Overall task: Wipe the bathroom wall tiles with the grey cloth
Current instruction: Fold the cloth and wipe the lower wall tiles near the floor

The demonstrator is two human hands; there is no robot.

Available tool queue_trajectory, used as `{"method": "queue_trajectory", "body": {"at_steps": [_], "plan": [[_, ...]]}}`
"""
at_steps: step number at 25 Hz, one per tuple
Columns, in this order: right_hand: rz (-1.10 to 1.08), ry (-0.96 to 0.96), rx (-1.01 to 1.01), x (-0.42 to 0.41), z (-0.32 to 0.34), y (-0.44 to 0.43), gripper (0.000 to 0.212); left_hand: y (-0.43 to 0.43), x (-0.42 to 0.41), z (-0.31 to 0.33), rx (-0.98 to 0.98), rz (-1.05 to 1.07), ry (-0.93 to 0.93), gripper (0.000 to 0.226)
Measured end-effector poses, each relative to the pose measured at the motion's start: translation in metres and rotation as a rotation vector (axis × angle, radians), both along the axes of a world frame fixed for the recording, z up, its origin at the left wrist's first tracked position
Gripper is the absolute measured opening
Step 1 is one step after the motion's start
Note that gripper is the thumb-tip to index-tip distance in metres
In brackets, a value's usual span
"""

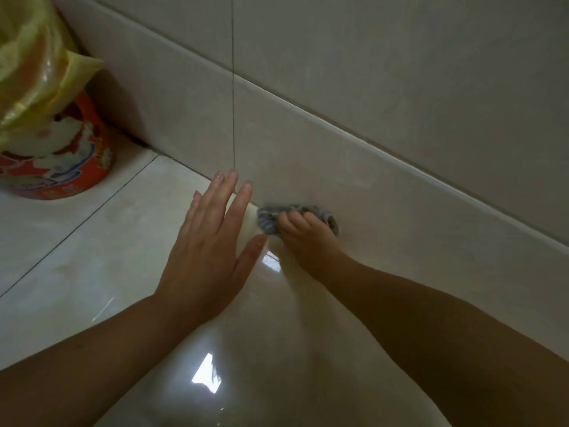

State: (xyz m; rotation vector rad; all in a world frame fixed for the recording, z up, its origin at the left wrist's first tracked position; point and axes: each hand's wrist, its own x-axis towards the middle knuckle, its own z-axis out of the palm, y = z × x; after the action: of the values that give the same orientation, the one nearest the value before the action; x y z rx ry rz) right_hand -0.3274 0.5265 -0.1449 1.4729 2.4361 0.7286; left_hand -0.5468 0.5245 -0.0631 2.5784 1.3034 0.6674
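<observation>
Right hand [303, 238] fingers curled, gripping crumpled grey cloth [271, 218], pressed on lowest glossy beige wall tile [385, 192] just above the floor joint. Left hand [209, 251] flat, fingers straight and spread, fingertips at wall base, just beside the cloth. Shiny cream floor tiles [92, 257] below. Red patterned bin [61, 155] with yellow plastic bag liner [30, 72] in the left corner.
</observation>
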Motion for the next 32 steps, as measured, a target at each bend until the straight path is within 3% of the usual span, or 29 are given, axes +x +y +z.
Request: {"method": "queue_trajectory", "body": {"at_steps": [5, 9, 12, 15, 19, 23, 26, 29, 32], "plan": [[-0.03, 0.087, 0.062, 0.076, -0.001, -0.094, 0.041, -0.019, 0.029, 0.007, 0.008, -0.105, 0.024, 0.067], [-0.243, 0.099, -0.011, 0.134, 0.011, -0.188, 0.047, -0.043, 0.059, 0.016, 0.009, -0.188, 0.013, 0.067], [-0.378, 0.14, 0.056, 0.17, 0.036, -0.248, 0.048, -0.058, 0.079, 0.022, 0.016, -0.229, 0.01, 0.067], [-0.449, 0.225, 0.273, 0.179, 0.073, -0.261, 0.047, -0.067, 0.1, 0.027, 0.022, -0.272, 0.003, 0.068], [-0.492, 0.481, 0.595, 0.154, 0.099, -0.226, 0.036, -0.076, 0.129, 0.038, 0.014, -0.295, -0.009, 0.069], [-0.455, 0.355, 0.353, 0.133, 0.048, -0.202, 0.039, -0.086, 0.145, 0.039, 0.021, -0.309, 0.024, 0.07], [-0.539, 0.294, 0.195, 0.164, 0.012, -0.247, 0.029, -0.099, 0.15, 0.036, 0.05, -0.37, 0.059, 0.068], [-0.662, 0.352, 0.267, 0.202, 0.035, -0.305, 0.034, -0.105, 0.15, 0.035, 0.081, -0.419, 0.087, 0.067], [-0.688, 0.435, 0.532, 0.224, 0.09, -0.323, 0.045, -0.107, 0.157, 0.038, 0.082, -0.451, 0.094, 0.068]]}}
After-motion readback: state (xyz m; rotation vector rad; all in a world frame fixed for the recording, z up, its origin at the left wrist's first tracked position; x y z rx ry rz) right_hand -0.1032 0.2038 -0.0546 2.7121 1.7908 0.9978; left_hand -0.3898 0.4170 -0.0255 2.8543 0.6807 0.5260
